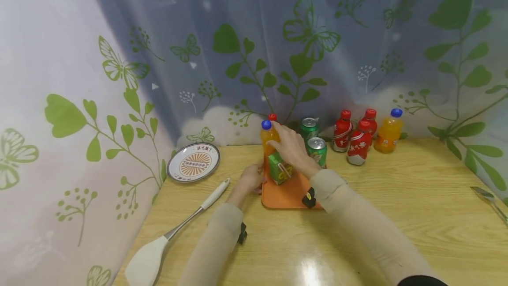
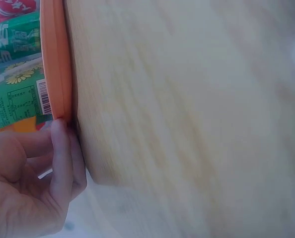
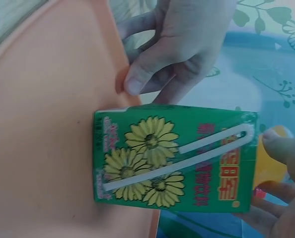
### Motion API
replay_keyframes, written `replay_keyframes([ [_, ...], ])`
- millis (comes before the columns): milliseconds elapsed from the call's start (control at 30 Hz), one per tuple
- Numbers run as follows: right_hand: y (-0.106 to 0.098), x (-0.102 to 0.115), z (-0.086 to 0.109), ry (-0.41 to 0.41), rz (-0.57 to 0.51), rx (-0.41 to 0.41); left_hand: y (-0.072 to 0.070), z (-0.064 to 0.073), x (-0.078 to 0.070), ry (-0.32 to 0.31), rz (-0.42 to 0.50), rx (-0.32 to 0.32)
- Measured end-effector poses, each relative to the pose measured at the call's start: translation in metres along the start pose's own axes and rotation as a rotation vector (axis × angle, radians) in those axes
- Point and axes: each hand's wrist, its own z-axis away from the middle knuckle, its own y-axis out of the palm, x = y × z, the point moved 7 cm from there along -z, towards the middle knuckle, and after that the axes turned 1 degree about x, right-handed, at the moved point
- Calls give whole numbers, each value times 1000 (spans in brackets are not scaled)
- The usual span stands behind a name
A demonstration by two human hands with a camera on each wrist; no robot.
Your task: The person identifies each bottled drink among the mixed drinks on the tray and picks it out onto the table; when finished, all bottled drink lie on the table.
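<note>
The blue-capped bottle (image 1: 267,137), base hidden, is at the far left of the orange tray (image 1: 287,198), gripped by the right hand (image 1: 291,145); the left hand (image 1: 252,179) pinches the tray's rim (image 2: 59,89). Best keep the bottle upright, clear of the green box (image 1: 279,170) in front; 1 red-capped bottle (image 1: 272,117) behind and 2 green cans (image 1: 317,150) limit room.

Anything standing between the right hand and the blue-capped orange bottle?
Nothing visible: the right hand holds the blue-capped bottle near its top. The green drink carton stands in front, partly hiding the bottle's lower body in the head view, but not between hand and bottle.
</note>
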Motion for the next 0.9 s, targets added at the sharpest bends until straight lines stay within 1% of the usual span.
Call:
replay_keyframes([
  [133,-13,1,0,22,-152,-52,-1,2,0,19,41,15],
  [233,-22,3,0,23,-221,-99,-1,3,0,20,77,23],
  [533,-38,-4,-4,19,-341,-212,0,4,-2,18,96,25],
  [700,-49,-7,-4,-7,-397,-259,1,2,0,16,79,18],
  [800,-58,-9,-3,-9,-420,-272,1,0,0,14,65,13],
  [900,-66,-12,-1,16,-456,-255,1,0,0,5,56,6],
])
